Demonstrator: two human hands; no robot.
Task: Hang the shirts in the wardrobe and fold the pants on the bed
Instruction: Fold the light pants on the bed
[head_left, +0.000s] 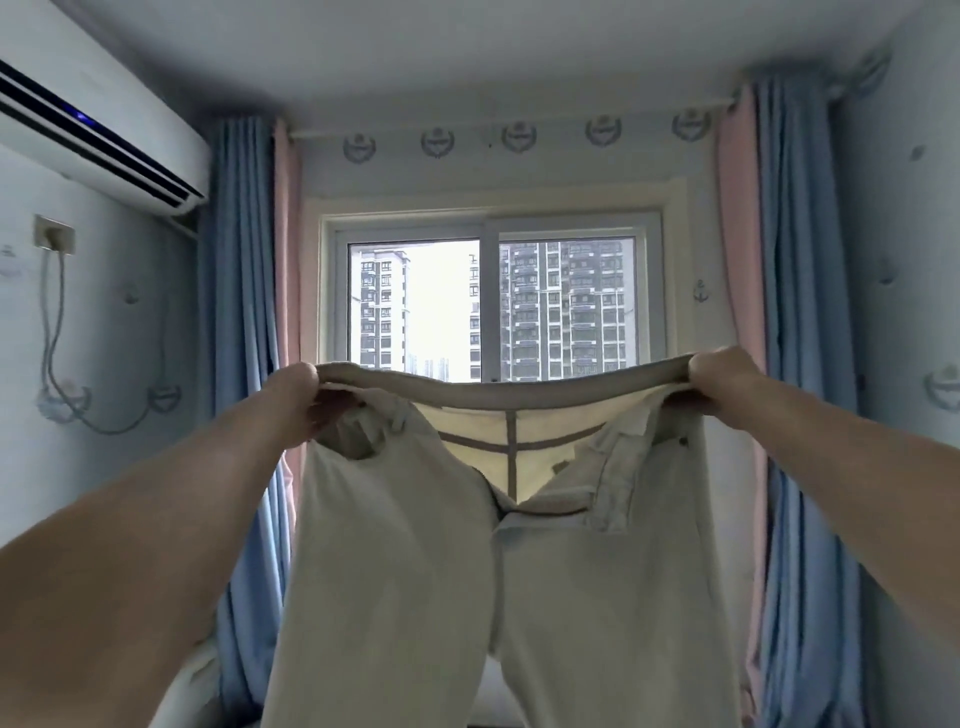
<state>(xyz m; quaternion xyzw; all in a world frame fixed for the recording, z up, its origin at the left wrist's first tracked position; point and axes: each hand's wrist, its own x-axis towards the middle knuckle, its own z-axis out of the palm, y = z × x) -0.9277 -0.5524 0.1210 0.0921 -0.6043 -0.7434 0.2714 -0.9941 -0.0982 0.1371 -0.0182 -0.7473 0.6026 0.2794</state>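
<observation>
Two bare forearms (156, 545) reach up and fwd from the frame corners. Left hand (296, 400) and right hand (722, 384) are each clenched on an end of the waistband (498, 387) of the pale beige cotton pants (415, 545), fingers curled over the band, pulling it taut btwn them. Pants hang in the air below the hands, fly open w/ the inner lining showing, and both legs drop out of the frame bottom. Glass sliding window (493, 306) sits beyond, btwn the hands. Blue-and-pink curtains (239, 312) hang outboard of each hand, and the white wall AC unit (93, 119) is above and outboard of the left hand. Bed is not clearly visible, so can't tell how close it is.

Step, as judged: pants-folding, at the early shake-out/straighten stage, no fold made yet. Next move prob. calls for bringing the hands together so the legs stack seam to seam, then lowering the pants flat onto the bed. Keep the grip even so neither leg twists.
</observation>
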